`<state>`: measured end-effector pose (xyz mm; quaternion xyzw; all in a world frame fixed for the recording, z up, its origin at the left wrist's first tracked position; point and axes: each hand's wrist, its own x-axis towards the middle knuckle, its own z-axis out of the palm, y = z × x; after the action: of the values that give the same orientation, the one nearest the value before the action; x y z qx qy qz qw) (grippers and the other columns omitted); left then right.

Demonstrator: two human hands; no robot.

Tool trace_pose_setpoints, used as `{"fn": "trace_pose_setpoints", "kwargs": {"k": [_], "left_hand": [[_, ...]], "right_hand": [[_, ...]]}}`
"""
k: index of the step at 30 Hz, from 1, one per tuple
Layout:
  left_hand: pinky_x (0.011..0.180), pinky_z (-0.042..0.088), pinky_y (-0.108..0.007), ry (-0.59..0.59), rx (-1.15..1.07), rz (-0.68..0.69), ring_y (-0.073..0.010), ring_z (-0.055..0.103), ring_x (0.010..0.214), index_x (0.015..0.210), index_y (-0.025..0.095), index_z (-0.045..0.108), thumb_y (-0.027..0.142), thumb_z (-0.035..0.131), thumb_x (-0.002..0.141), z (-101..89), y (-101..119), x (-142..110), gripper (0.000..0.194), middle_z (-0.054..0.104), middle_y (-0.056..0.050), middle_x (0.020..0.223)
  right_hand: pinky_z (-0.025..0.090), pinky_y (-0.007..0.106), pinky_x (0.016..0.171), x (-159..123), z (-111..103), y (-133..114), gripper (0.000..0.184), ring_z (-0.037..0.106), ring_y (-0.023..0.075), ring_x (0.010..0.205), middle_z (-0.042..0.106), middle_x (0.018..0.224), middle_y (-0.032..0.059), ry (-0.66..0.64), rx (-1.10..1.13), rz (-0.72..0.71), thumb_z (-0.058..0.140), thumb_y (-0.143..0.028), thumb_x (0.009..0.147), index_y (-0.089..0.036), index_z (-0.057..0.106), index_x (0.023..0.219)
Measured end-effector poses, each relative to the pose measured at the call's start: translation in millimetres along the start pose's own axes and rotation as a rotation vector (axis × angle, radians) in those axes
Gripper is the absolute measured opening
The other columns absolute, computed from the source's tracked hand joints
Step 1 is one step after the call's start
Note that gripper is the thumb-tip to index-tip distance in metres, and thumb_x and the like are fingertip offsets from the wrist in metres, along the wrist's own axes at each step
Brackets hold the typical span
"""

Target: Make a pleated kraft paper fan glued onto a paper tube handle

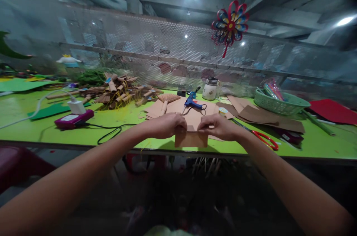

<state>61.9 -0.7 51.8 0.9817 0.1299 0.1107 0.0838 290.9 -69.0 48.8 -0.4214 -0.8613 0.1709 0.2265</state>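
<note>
Between my two hands a small piece of brown kraft paper (191, 140) is held at the table's front edge, its lower part hanging down toward me. My left hand (170, 124) pinches its left upper corner with closed fingers. On the other corner my right hand (219, 126) pinches the paper between thumb and fingers. Just beyond them lie more sheets of kraft paper (192, 119), partly hidden by the hands. A blue hot glue gun (192, 103) rests on those sheets. Left of it is a folded paper fan shape (165, 103) with a rolled handle.
Orange-handled scissors (263, 139) lie right of my right hand. A purple power strip (74, 119) with a white plug and black cord is at left. Behind are a pile of rolled paper pieces (119, 91), a white jar (210, 90) and a green basket (281, 103).
</note>
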Motion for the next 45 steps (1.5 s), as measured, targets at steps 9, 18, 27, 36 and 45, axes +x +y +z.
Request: {"fn": "trace_pose_setpoints", "kwargs": {"k": [9,18,27,36,45], "left_hand": [[0.066,0.041,-0.021,-0.058,-0.084,-0.102,-0.0138,0.057,0.072,0.080,0.014,0.068,0.015,0.054,0.078,62.4,-41,8,0.013,0.064,-0.003,0.076],[0.065,0.040,-0.025,0.009,-0.026,-0.111,-0.0165,0.055,0.072,0.084,0.017,0.063,0.022,0.048,0.086,69.1,-28,9,0.017,0.062,-0.005,0.079],[0.069,0.040,-0.025,0.070,0.031,-0.048,-0.0163,0.053,0.076,0.082,0.015,0.060,0.018,0.048,0.086,70.0,-25,3,0.013,0.059,-0.006,0.081],[0.070,0.040,-0.024,0.058,0.057,-0.077,-0.0159,0.052,0.079,0.078,0.016,0.056,0.017,0.049,0.084,67.5,-31,-12,0.009,0.056,-0.006,0.084],[0.072,0.041,-0.025,0.057,0.115,-0.039,-0.0162,0.054,0.081,0.080,0.015,0.059,0.016,0.049,0.084,65.8,-32,-15,0.011,0.057,-0.006,0.084]], "right_hand": [[0.043,0.021,0.059,15,48,60,0.018,0.054,0.0117,0.061,0.063,0.066,0.0016,-0.142,0.051,0.083,0.057,-0.022,0.078,-0.009,0.070,0.078],[0.040,0.024,0.067,13,61,43,0.013,0.055,0.0158,0.076,0.064,0.080,0.0060,-0.021,-0.155,-0.005,0.055,-0.011,0.079,-0.014,0.067,0.078],[0.039,0.024,0.067,6,69,41,0.008,0.052,0.0156,0.079,0.060,0.085,0.0063,0.029,-0.332,-0.059,0.052,-0.013,0.084,-0.015,0.059,0.080],[0.038,0.023,0.065,-5,70,52,0.006,0.049,0.0147,0.076,0.053,0.082,0.0045,0.024,-0.345,-0.054,0.055,-0.009,0.080,-0.015,0.056,0.080],[0.035,0.023,0.064,-14,68,47,0.017,0.044,0.0142,0.075,0.051,0.083,0.0042,0.023,-0.349,-0.094,0.052,0.000,0.078,-0.015,0.057,0.080]]}}
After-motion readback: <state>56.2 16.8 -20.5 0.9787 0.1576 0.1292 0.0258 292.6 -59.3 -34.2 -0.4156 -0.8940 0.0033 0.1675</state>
